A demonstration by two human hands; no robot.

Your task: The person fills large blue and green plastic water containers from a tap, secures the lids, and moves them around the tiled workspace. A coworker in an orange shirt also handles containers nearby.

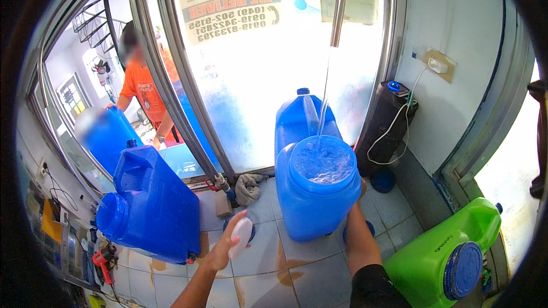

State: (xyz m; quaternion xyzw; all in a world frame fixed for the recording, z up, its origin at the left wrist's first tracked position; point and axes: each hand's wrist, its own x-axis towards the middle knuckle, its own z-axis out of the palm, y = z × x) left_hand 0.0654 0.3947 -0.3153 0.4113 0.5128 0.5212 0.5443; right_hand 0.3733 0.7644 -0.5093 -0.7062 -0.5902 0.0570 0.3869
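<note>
My left hand (220,253) holds a white oval disc-like thing (241,236) above the tiled counter. A translucent blue water container (314,211) stands in front of me with its wide mouth uncovered. From a steel spout (339,17), a stream of water (327,81) falls into this mouth, where the water (324,162) churns near the rim. My right hand (363,189) is at the container's right side; most of its fingers are hidden behind it. A dark blue lid (252,232) lies partly hidden beyond my left hand.
At left stands another uncapped blue container (160,201), a clear hose entering its mouth. A green container (428,261) with a blue lid is at right. A black speaker-like box (381,124), grey cloth (248,190) and red heat gun (102,261) are around. Behind glass, a person (143,81) touches a blue container.
</note>
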